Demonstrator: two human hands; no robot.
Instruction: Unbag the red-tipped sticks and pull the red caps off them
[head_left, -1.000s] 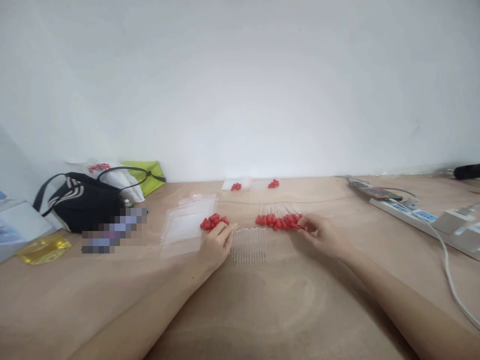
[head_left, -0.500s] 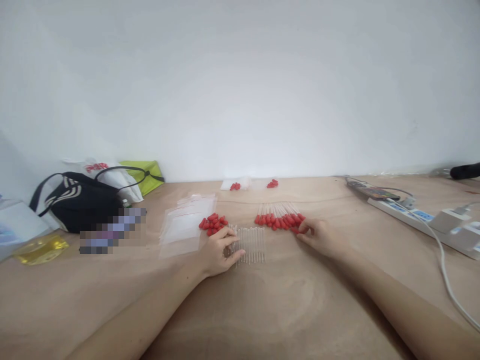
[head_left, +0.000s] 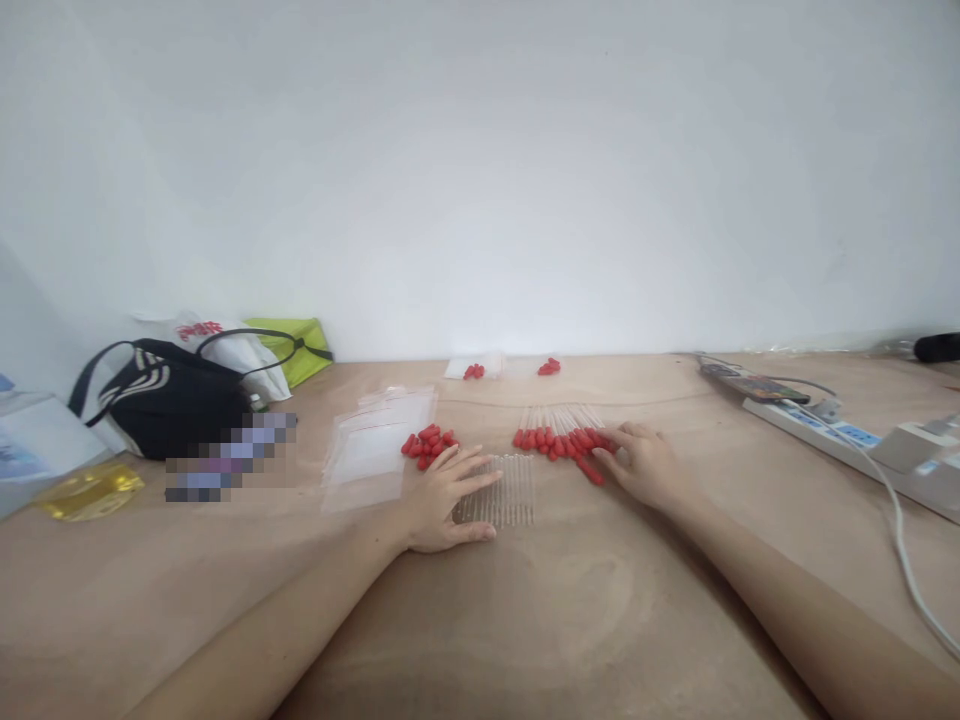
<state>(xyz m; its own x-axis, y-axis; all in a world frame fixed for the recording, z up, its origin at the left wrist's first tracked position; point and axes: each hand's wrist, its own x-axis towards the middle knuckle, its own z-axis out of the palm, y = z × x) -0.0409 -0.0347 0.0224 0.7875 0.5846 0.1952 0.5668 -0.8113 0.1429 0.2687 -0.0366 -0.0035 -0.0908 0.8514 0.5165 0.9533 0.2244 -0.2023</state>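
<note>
My left hand [head_left: 450,500] lies over the left end of a row of clear glass tubes [head_left: 517,490], fingers spread and thumb apart; it partly hides the tubes. Right of it, several droppers [head_left: 559,440] lie fanned out, their red rubber bulbs toward me and glass stems pointing away. At the right end of this fan is my right hand [head_left: 637,460], fingers apart, fingertips at the outer bulbs. One red bulb [head_left: 589,471] sticks out nearer to me, beside the right thumb. Loose red bulbs [head_left: 427,447] are heaped just beyond my left hand.
Clear plastic bags [head_left: 367,450] lie overlapping at left. Two small groups of red bulbs, one at left [head_left: 473,371] and one at right [head_left: 549,367], lie near the wall. A black bag [head_left: 180,400] stands far left. A power strip [head_left: 825,430] with a white cable runs along the right.
My left hand has spread its fingers wider over the glass tubes. My right fingers have shifted up along the fan's end, and a red bulb now shows nearer to me by the thumb.
</note>
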